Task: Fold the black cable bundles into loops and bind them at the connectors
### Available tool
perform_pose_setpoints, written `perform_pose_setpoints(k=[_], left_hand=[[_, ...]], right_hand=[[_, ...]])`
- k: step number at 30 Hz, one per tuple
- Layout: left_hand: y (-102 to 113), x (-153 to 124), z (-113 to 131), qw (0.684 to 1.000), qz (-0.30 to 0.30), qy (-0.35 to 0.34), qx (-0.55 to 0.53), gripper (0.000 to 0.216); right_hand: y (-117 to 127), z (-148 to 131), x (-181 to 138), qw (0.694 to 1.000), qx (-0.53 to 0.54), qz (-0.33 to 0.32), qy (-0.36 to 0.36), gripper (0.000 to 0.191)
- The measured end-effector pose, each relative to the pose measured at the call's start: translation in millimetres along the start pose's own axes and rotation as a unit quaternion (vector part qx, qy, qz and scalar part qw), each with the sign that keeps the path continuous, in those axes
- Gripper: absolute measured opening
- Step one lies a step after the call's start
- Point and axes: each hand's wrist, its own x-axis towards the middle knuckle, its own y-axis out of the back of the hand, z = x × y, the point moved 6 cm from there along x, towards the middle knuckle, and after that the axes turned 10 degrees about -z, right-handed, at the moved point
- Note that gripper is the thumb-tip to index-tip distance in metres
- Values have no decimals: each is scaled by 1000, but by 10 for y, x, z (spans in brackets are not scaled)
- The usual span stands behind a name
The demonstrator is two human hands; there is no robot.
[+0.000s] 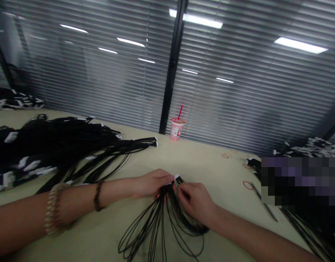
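At the middle of the head view, my left hand (152, 183) pinches the top of a bundle of thin black cables (153, 222) near a white connector (177, 176). Close by on the right, my right hand (196, 202) has its fingers closed on the same cables just below that connector. From both hands the cables hang and loop down over the table toward me. Some fingertips are hidden behind the cables and the connector.
A big heap of black cables with white ends (60, 142) covers the table's left side. Toward the back stands a pink cup with a straw (176, 129). On the right lie rubber bands (248, 185), a dark thin rod (264, 202) and more cables (301, 227). Window blinds (115, 83) rise behind.
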Motion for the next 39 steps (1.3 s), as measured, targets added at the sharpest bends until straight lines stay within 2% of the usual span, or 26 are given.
perform_pose_setpoints(k=[15,23,29,39], left_hand=[[-97,-52,111,992,-24,-5,124,49],[-115,-52,115,992,-36,-7,119,48],[-81,-25,55,998,-28,-1,50,43],[-27,-21,3,1000,-23,7,-11,40]], right_hand=[[-1,-22,-32,1000,-3,-4,8,20],[6,-30,-38,1000,-8,1,10,19],[75,-47,-4,999,43,9,22,20],[28,-5,-7,999,20,35,17,19]])
